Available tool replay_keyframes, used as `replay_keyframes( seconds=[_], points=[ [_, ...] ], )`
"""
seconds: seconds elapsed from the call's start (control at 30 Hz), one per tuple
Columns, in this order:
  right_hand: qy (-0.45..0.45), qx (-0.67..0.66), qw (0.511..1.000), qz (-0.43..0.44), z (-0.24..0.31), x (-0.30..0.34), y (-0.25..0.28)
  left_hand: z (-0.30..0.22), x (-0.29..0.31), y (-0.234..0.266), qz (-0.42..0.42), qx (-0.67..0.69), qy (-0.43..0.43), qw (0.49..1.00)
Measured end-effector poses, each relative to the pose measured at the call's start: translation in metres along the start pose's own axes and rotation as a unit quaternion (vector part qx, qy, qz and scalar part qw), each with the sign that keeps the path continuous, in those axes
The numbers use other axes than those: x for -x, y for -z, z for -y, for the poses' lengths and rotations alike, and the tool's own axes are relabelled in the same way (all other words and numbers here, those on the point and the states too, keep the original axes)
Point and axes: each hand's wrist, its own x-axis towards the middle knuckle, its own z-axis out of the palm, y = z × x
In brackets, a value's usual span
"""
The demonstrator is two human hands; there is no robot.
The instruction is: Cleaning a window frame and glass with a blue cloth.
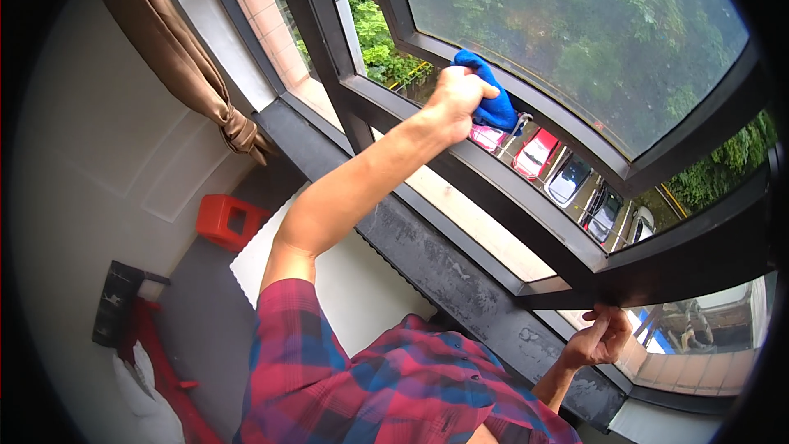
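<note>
My left hand [454, 99] is raised and closed around a blue cloth [493, 99], pressing it against the lower frame bar of an opened dark window sash [559, 136]. The sash's glass pane [575, 25] is above the cloth. My right hand [600, 337] is low at the right, fingers pinched on the bottom corner of the dark window frame [657, 271]. My red and blue plaid sleeve fills the bottom middle.
A dark stone sill [460, 279] runs beneath the window. A brown tied curtain [197, 74] hangs at the left. A red stool [230, 220] and a dark dustpan [119, 304] are on the floor. Parked cars [567, 177] show far below outside.
</note>
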Motion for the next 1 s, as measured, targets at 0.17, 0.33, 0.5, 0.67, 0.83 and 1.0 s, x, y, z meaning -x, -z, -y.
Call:
replay_keyframes(
  seconds=[0.17,0.33,0.5,0.67,0.83,1.0],
  points=[
    [0.038,-0.007,0.999,0.017,-0.007,-0.001,0.003,-0.054,-0.054,0.099,-0.222,0.104,0.039,0.969],
    [0.002,0.027,0.997,-0.071,-0.022,0.005,-0.002,-0.045,-0.051,0.094,-0.192,-0.015,-0.066,0.979],
    [0.035,0.055,0.991,-0.113,-0.022,-0.002,0.001,0.002,0.03,-0.041,0.078,-0.076,-0.017,0.994],
    [0.074,0.046,0.99,-0.111,-0.023,-0.004,-0.003,-0.006,-0.002,0.003,0.005,-0.002,-0.045,0.999],
    [0.049,0.022,0.994,-0.094,-0.024,-0.001,-0.003,-0.063,-0.055,0.079,-0.231,-0.005,-0.077,0.97],
    [0.061,0.024,0.995,-0.072,-0.025,-0.003,0.0,-0.024,-0.037,0.046,-0.134,-0.06,-0.07,0.987]
  ],
)
